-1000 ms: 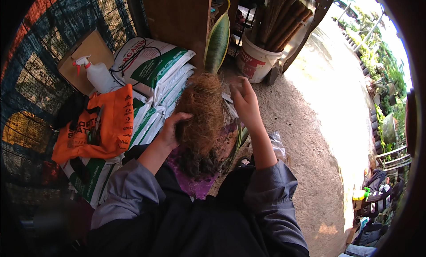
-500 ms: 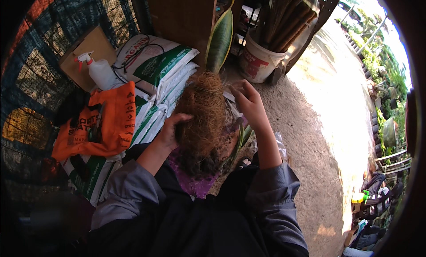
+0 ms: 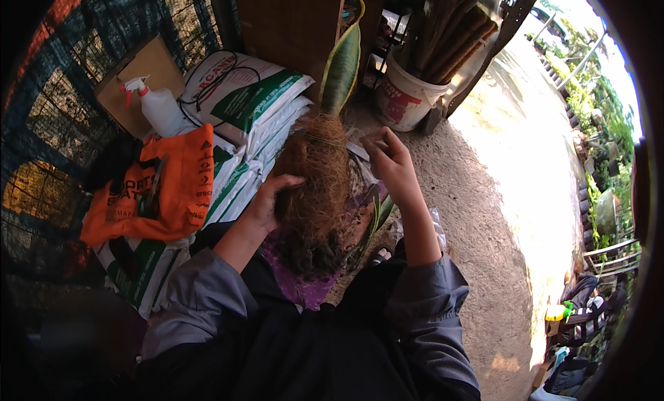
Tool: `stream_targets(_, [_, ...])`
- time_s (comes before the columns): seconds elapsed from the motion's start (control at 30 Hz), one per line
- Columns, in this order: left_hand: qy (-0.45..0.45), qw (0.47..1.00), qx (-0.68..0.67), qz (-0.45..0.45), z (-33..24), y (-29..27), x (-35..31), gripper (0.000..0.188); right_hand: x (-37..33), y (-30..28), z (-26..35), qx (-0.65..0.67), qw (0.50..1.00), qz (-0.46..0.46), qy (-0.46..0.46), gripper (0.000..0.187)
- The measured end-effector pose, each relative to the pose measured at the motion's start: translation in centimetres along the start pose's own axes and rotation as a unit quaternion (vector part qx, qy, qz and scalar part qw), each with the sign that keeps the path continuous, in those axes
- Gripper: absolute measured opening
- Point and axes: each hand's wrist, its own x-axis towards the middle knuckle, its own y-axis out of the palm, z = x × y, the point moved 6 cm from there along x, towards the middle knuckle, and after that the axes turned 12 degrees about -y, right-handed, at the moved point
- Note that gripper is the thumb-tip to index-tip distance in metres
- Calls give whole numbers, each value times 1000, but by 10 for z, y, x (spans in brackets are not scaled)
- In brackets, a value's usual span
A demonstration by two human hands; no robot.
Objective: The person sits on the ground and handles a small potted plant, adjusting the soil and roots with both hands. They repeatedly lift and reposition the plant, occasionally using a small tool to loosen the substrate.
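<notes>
A shaggy brown coconut-fibre ball (image 3: 315,186) wraps the base of a snake plant, whose stiff, sword-shaped green leaf (image 3: 342,67) with yellow edges rises from the top. The left hand (image 3: 268,200) cups the fibrous bundle's left side, fingers curled against it. The right hand (image 3: 391,162) hovers at its upper right, fingertips pinched together, seemingly on a thin strand. Behind lie glossy white-and-green sacks (image 3: 247,96), an orange bag (image 3: 155,186), a white spray bottle (image 3: 156,105) and a white bucket (image 3: 403,96).
</notes>
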Motion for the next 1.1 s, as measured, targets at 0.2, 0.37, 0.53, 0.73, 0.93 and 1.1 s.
stream_targets(0.2, [15,999,30,-33,0,-15,5,50,0,-4,-1,77,997,-28,-5,5])
stream_targets(0.37, [56,996,57,-34,-3,-27,10,60,0,-3,5,78,996,-35,-31,6])
stream_targets(0.53, [65,995,60,-50,-6,-27,4,60,-4,-6,7,69,997,-32,-34,7])
stream_targets(0.73, [127,984,95,-83,-16,-22,-8,57,-6,-4,7,40,998,-20,-36,8])
stream_targets(0.93, [110,990,67,-62,-15,-23,-5,60,-9,-9,-1,-10,999,-27,-32,6])
stream_targets(1.1, [159,982,91,-43,-18,-35,3,62,-10,-9,-3,-52,998,-23,-30,6])
